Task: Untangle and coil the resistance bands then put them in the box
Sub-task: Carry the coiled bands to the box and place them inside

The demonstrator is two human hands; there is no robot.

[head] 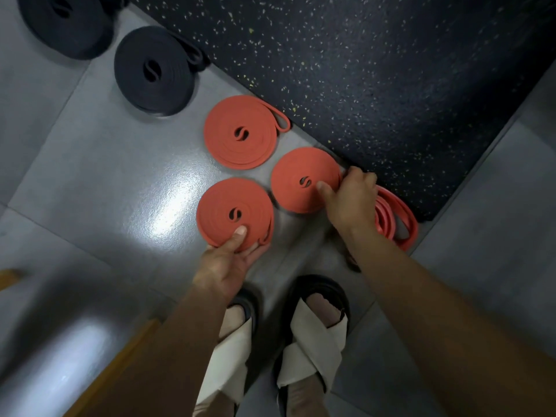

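Three orange resistance bands lie coiled flat on the grey floor. My left hand (pixel 228 260) pinches the near edge of the nearest coil (pixel 222 206), thumb on top and fingers underneath. My right hand (pixel 349 197) grips the right edge of the middle coil (pixel 298 170), thumb pressing near its centre. The far orange coil (pixel 240 152) lies free, with a loose loop end sticking out to its right. An uncoiled orange band (pixel 400 221) lies in a loose bunch just right of my right hand. No box is recognisable in view.
Two black coiled bands (pixel 150 88) (pixel 63 31) lie at the upper left. A black speckled rubber mat (pixel 376 79) covers the floor beyond the coils. My sandalled feet (pixel 313 332) stand just below the hands. A tan edge (pixel 9 278) shows at the left.
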